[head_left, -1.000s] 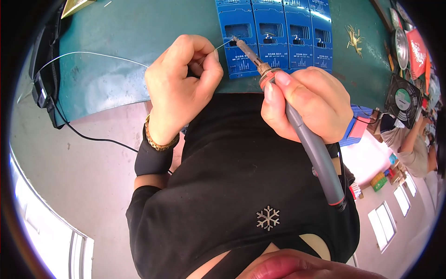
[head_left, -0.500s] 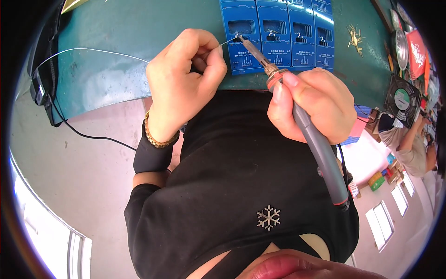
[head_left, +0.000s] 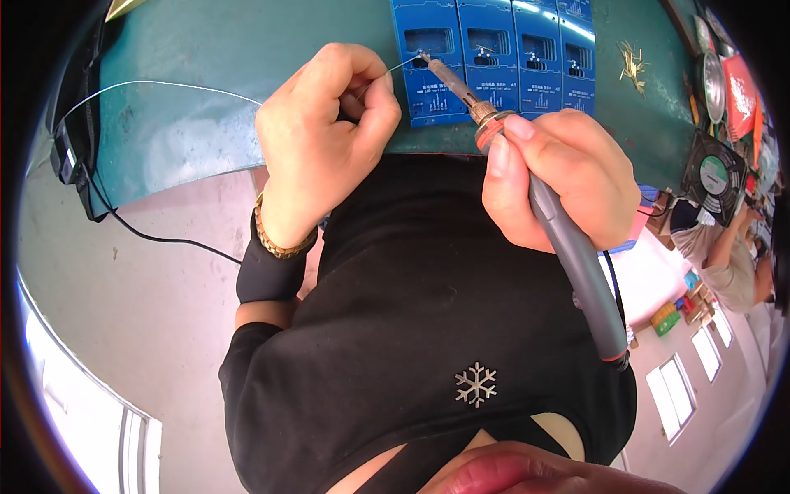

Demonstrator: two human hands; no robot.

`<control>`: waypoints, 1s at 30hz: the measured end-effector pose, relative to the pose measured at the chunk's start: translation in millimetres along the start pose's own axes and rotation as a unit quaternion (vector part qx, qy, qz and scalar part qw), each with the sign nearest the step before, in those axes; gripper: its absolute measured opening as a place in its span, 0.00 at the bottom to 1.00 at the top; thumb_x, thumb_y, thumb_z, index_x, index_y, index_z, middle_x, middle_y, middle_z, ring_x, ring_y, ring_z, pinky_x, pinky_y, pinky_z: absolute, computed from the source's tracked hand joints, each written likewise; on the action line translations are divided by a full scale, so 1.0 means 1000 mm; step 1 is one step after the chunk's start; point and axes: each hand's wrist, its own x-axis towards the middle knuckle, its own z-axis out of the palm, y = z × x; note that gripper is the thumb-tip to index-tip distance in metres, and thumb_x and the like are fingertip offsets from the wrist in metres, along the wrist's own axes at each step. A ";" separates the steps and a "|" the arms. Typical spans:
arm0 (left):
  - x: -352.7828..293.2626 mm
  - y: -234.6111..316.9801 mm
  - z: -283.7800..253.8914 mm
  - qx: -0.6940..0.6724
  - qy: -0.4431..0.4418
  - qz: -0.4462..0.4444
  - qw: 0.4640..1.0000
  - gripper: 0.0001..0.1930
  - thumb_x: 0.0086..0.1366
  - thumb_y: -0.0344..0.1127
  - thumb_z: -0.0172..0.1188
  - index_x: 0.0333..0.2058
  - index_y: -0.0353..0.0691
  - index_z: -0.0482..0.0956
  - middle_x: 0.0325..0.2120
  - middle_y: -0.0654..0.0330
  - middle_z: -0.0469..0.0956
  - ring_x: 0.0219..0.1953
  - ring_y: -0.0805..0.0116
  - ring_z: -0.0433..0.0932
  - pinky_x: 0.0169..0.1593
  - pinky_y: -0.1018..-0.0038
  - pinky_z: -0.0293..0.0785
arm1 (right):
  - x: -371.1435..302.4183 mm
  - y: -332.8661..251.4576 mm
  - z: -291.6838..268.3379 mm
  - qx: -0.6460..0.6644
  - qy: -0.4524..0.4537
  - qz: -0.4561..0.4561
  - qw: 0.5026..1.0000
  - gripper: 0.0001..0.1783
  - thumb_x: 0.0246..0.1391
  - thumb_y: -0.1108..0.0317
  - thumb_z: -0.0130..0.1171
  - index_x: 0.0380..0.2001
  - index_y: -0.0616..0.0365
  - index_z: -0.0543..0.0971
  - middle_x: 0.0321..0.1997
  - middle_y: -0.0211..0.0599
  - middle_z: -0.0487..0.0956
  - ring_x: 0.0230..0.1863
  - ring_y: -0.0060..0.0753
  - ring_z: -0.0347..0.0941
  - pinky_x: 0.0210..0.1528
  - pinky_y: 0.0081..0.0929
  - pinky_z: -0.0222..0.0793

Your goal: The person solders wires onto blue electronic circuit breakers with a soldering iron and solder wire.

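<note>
Since a second ago our hands barely shifted: left hand [head_left: 325,132] pinches solder wire [head_left: 164,86], right hand [head_left: 559,177] grips the soldering iron [head_left: 568,247] (tip on the leftmost blue board [head_left: 432,90]). Other boards seemingly remain.

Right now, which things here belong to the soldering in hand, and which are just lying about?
In use: soldering iron in the right hand; thin solder wire pinched by the left hand; leftmost blue circuit board.

Lying about: small fan; loose brass pins; black cable.
</note>
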 end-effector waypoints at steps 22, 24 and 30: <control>0.005 0.002 0.004 -0.001 -0.011 0.057 0.998 0.08 0.53 0.22 0.65 0.27 0.42 0.76 0.18 0.66 0.76 0.17 0.78 0.75 0.23 0.81 0.70 | 0.000 0.002 -0.018 -0.011 0.006 -0.013 1.000 0.13 0.35 0.81 0.69 0.30 0.64 0.80 0.20 0.36 0.77 0.16 0.31 0.72 0.18 0.21 0.67; 0.005 0.004 0.004 0.019 -0.009 0.050 0.999 0.08 0.53 0.22 0.65 0.27 0.42 0.76 0.18 0.66 0.76 0.17 0.78 0.75 0.22 0.82 0.70 | 0.001 0.000 -0.017 0.006 -0.031 0.013 0.999 0.14 0.35 0.81 0.70 0.30 0.64 0.80 0.20 0.36 0.77 0.16 0.31 0.72 0.18 0.20 0.67; 0.005 0.003 0.005 0.013 -0.005 0.039 0.999 0.08 0.53 0.22 0.65 0.27 0.42 0.75 0.18 0.67 0.76 0.17 0.79 0.74 0.22 0.82 0.69 | 0.000 0.007 -0.008 -0.002 -0.013 -0.030 0.999 0.14 0.33 0.80 0.72 0.28 0.62 0.80 0.19 0.34 0.75 0.15 0.30 0.71 0.17 0.20 0.65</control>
